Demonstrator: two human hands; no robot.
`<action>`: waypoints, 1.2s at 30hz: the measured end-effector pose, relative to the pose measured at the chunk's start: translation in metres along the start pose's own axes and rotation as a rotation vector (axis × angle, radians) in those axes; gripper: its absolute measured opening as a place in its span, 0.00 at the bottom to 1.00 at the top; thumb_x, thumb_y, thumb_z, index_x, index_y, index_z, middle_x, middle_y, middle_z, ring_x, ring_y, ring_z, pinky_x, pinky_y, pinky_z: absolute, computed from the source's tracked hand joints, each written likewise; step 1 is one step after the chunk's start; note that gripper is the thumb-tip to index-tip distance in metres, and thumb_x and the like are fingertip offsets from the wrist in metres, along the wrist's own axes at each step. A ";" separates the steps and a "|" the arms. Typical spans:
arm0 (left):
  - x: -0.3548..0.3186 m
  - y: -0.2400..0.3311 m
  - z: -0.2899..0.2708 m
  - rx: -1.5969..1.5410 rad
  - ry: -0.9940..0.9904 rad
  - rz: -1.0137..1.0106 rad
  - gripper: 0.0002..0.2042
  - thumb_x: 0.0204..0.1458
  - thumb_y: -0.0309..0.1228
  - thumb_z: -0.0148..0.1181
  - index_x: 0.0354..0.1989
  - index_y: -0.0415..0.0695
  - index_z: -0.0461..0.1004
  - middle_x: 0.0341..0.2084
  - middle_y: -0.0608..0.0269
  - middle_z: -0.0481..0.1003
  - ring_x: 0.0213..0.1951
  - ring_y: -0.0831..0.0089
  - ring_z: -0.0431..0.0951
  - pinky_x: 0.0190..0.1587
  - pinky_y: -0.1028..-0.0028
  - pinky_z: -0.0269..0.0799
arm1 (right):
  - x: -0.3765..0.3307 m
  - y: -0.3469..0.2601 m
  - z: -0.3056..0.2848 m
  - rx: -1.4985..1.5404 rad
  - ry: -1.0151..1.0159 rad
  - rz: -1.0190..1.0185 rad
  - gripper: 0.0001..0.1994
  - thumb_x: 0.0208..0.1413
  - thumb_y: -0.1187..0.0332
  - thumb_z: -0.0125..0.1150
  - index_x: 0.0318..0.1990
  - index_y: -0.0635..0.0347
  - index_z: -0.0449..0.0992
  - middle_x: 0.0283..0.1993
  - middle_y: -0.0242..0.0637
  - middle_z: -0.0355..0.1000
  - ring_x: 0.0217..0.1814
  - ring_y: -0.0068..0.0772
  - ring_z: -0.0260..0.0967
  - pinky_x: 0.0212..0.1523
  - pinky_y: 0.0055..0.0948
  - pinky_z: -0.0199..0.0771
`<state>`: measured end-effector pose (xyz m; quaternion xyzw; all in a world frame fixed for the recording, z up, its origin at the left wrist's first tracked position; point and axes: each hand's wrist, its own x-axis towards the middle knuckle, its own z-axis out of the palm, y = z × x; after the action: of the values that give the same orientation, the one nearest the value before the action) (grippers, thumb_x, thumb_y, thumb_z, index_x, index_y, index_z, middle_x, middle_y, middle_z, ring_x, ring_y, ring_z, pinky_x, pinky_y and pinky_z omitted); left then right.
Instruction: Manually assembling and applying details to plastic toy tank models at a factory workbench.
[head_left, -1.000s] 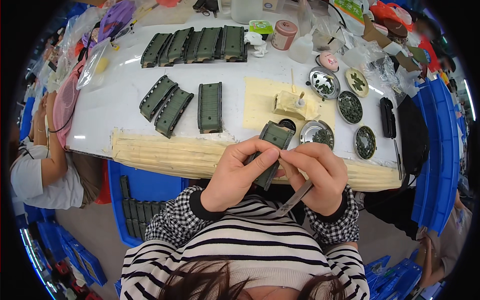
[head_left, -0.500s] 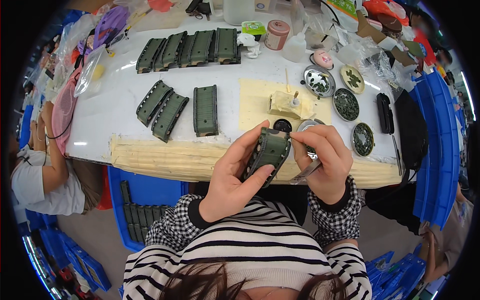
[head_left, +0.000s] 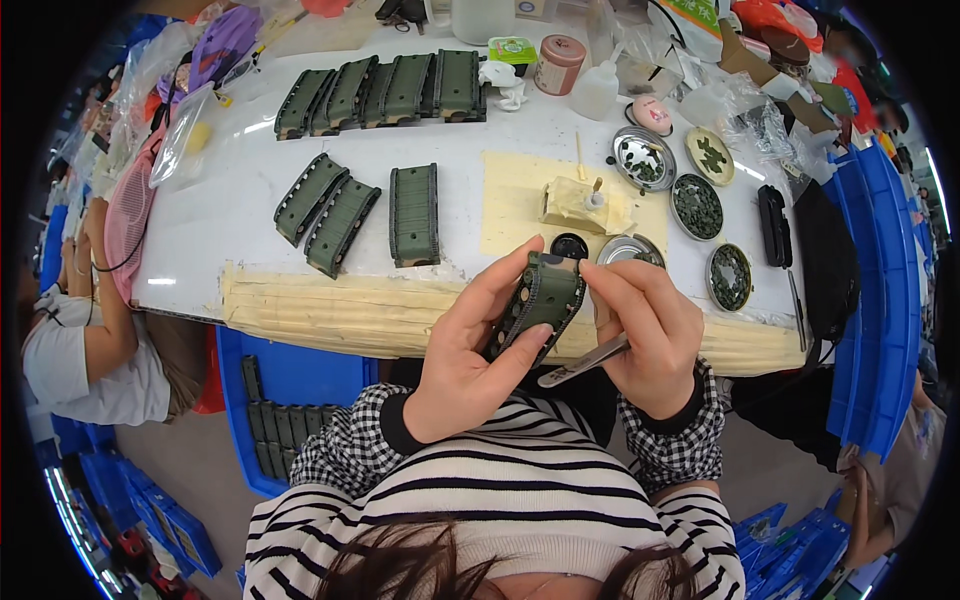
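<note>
We hold a green track piece (head_left: 540,300) up off the table, near our chest and just this side of the taped table edge (head_left: 330,315). The left hand (head_left: 470,350) wraps it from the left and below, thumb pressed along the near side and fingers curled behind the far side, so the piece is firmly clamped. The right hand (head_left: 650,335) pinches its upper right corner between fingertip and thumb, and tweezers (head_left: 585,360) lie tucked in the same palm, tips pointing left toward the piece (whether they touch it we cannot tell).

To do this step well, we judge that the left hand should stay the anchor and keep the piece tilted toward our eyes, while the right hand works only at the corner with light pressure. Squeezing harder would likely flex the piece or knock a small part loose. The tweezers are best kept parked clear of the green surface until they are wanted.

Farther off on the table, three more tracks (head_left: 360,210) lie to the left, a row of tracks (head_left: 385,90) at the far edge, and round dishes (head_left: 697,207) of small dark parts to the right. A yellow mat (head_left: 520,205) lies just beyond our hands.
</note>
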<state>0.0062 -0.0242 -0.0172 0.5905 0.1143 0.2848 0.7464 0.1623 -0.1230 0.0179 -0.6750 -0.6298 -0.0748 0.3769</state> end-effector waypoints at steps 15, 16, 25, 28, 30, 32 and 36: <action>0.004 0.002 0.002 -0.033 0.064 -0.087 0.31 0.55 0.16 0.52 0.67 0.39 0.48 0.52 0.52 0.70 0.52 0.67 0.74 0.56 0.69 0.70 | -0.006 0.002 0.000 0.376 0.080 0.253 0.14 0.49 0.83 0.62 0.44 0.61 0.79 0.36 0.39 0.72 0.33 0.32 0.71 0.32 0.23 0.70; 0.004 0.001 0.002 -0.031 0.073 -0.078 0.31 0.55 0.16 0.52 0.67 0.39 0.48 0.51 0.52 0.70 0.51 0.67 0.74 0.57 0.69 0.70 | -0.006 0.002 -0.001 0.357 0.091 0.249 0.14 0.48 0.83 0.62 0.44 0.62 0.79 0.35 0.39 0.72 0.33 0.32 0.71 0.33 0.23 0.70; 0.000 0.001 0.002 0.041 0.010 -0.086 0.31 0.54 0.14 0.51 0.67 0.38 0.49 0.51 0.51 0.71 0.51 0.66 0.75 0.55 0.71 0.70 | -0.005 0.010 -0.001 0.189 0.087 0.012 0.15 0.44 0.81 0.65 0.42 0.62 0.79 0.35 0.39 0.74 0.29 0.36 0.74 0.26 0.28 0.73; 0.000 0.000 0.003 0.060 -0.027 -0.074 0.31 0.53 0.14 0.50 0.67 0.38 0.49 0.51 0.51 0.71 0.51 0.66 0.75 0.55 0.71 0.70 | -0.010 0.013 0.000 0.151 0.117 -0.033 0.16 0.41 0.80 0.66 0.41 0.62 0.79 0.35 0.38 0.74 0.29 0.36 0.74 0.26 0.28 0.73; -0.001 0.000 0.004 0.069 -0.040 -0.084 0.31 0.53 0.14 0.50 0.66 0.38 0.49 0.51 0.51 0.71 0.51 0.66 0.75 0.55 0.70 0.70 | -0.016 0.012 0.000 0.116 0.133 -0.045 0.17 0.40 0.80 0.66 0.42 0.62 0.79 0.35 0.38 0.74 0.29 0.36 0.74 0.26 0.28 0.73; 0.001 -0.002 0.004 0.070 -0.047 -0.087 0.31 0.53 0.14 0.50 0.66 0.38 0.49 0.51 0.50 0.70 0.51 0.66 0.75 0.55 0.69 0.70 | -0.022 0.015 0.000 0.080 0.138 -0.060 0.18 0.38 0.80 0.66 0.42 0.62 0.79 0.36 0.38 0.74 0.29 0.36 0.74 0.25 0.28 0.72; 0.007 0.000 0.006 0.051 -0.076 -0.123 0.31 0.54 0.15 0.50 0.65 0.41 0.48 0.51 0.49 0.70 0.52 0.62 0.74 0.57 0.65 0.69 | -0.022 0.018 -0.019 0.129 0.102 0.085 0.18 0.41 0.81 0.66 0.44 0.62 0.78 0.38 0.41 0.73 0.32 0.35 0.72 0.27 0.26 0.71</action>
<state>0.0149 -0.0255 -0.0145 0.6116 0.1290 0.2126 0.7510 0.1812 -0.1503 0.0111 -0.6708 -0.5842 -0.0523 0.4539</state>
